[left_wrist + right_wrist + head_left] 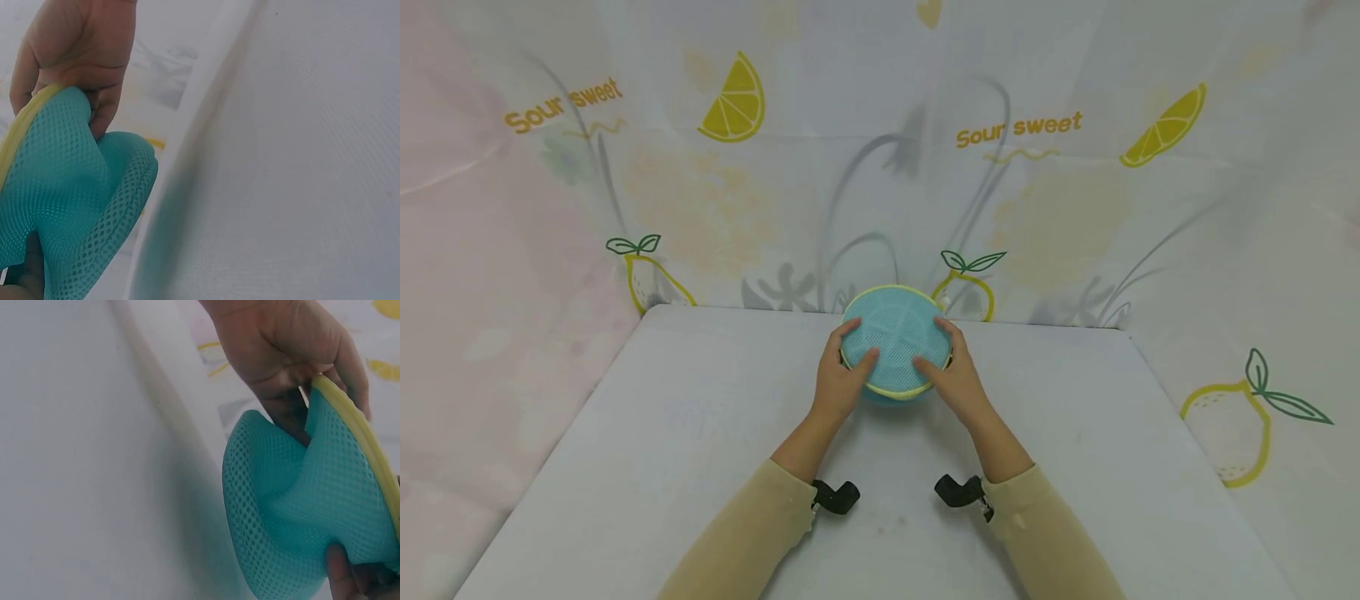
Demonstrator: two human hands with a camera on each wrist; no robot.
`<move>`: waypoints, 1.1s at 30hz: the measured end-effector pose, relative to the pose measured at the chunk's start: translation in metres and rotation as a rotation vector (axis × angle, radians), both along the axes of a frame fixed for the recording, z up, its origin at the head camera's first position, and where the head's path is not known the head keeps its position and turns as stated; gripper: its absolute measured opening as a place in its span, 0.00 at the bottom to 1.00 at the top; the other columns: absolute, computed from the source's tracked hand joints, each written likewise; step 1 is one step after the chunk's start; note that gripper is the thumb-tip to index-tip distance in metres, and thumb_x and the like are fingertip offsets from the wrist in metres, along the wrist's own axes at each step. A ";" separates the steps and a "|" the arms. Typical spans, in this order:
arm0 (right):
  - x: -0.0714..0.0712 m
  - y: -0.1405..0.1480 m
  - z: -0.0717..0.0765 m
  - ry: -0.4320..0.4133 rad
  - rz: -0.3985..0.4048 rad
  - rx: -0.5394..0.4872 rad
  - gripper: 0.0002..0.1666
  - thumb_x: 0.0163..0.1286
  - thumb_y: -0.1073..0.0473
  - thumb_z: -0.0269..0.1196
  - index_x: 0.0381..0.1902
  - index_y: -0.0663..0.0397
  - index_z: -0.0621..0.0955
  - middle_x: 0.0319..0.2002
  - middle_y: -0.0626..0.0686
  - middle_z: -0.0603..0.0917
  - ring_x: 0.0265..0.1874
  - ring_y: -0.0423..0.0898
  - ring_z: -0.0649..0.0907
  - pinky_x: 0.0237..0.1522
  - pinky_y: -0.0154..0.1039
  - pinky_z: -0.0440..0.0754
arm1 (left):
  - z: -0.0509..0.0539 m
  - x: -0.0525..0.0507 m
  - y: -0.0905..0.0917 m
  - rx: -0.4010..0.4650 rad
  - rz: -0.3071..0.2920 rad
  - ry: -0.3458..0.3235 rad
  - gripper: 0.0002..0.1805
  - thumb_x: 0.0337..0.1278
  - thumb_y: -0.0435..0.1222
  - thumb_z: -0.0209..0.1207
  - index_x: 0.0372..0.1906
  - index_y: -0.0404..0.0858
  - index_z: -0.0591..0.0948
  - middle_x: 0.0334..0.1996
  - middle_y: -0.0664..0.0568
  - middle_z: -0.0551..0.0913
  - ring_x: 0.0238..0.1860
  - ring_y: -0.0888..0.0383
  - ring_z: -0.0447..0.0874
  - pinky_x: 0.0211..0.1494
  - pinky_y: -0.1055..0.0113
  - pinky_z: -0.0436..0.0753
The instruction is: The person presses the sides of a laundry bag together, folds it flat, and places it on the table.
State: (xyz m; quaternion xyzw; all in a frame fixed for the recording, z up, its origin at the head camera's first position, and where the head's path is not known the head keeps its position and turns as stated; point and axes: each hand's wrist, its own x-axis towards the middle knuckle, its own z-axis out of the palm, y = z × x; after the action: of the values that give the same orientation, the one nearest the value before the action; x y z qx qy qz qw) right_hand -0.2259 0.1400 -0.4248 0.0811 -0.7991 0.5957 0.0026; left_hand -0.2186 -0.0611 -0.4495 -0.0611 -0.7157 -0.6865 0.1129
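A round teal mesh laundry bag (898, 325) with yellow edging is in the middle of the head view. My left hand (838, 375) grips its left side, with the thumb laid over the mesh face. On the right side my right hand (958, 375) holds it in the same manner. Both wrist views show the bag (69, 169) from below, its soft mesh dented inward where fingers press. Fingers behind the rim are partly hidden. The bag appears raised off the white table (700, 433), where a faint teal reflection or shadow falls.
Behind the table's back edge hangs a pale cloth (865, 100) printed with lemons and words. Similar cloth stands along both sides. A black curved mount (838, 497) sits at my left wrist and another black mount (958, 492) at my right wrist.
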 end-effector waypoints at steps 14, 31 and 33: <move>-0.001 0.004 0.004 -0.049 0.075 -0.003 0.52 0.68 0.56 0.69 0.80 0.45 0.53 0.80 0.56 0.50 0.77 0.56 0.55 0.75 0.53 0.55 | 0.001 0.000 -0.001 0.015 0.000 -0.058 0.32 0.66 0.35 0.62 0.72 0.47 0.66 0.74 0.45 0.61 0.73 0.47 0.61 0.74 0.49 0.62; 0.000 0.006 0.008 -0.105 0.073 -0.080 0.46 0.69 0.62 0.67 0.79 0.50 0.57 0.79 0.58 0.52 0.76 0.56 0.57 0.74 0.52 0.58 | -0.002 -0.003 -0.005 -0.033 -0.051 -0.101 0.39 0.63 0.33 0.62 0.76 0.51 0.62 0.78 0.51 0.56 0.78 0.51 0.49 0.78 0.51 0.49; -0.004 0.008 0.001 -0.101 0.064 -0.087 0.46 0.69 0.61 0.68 0.78 0.48 0.58 0.79 0.56 0.53 0.76 0.55 0.57 0.74 0.52 0.58 | -0.001 -0.003 -0.005 -0.043 -0.055 -0.094 0.39 0.63 0.32 0.62 0.77 0.51 0.61 0.78 0.52 0.57 0.78 0.52 0.49 0.78 0.51 0.49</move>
State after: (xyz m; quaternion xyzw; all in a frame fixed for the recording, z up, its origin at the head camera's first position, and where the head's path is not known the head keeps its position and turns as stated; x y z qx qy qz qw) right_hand -0.2300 0.1477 -0.4237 0.0763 -0.7687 0.6328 -0.0533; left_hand -0.2213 -0.0661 -0.4508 -0.0509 -0.7328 -0.6759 0.0592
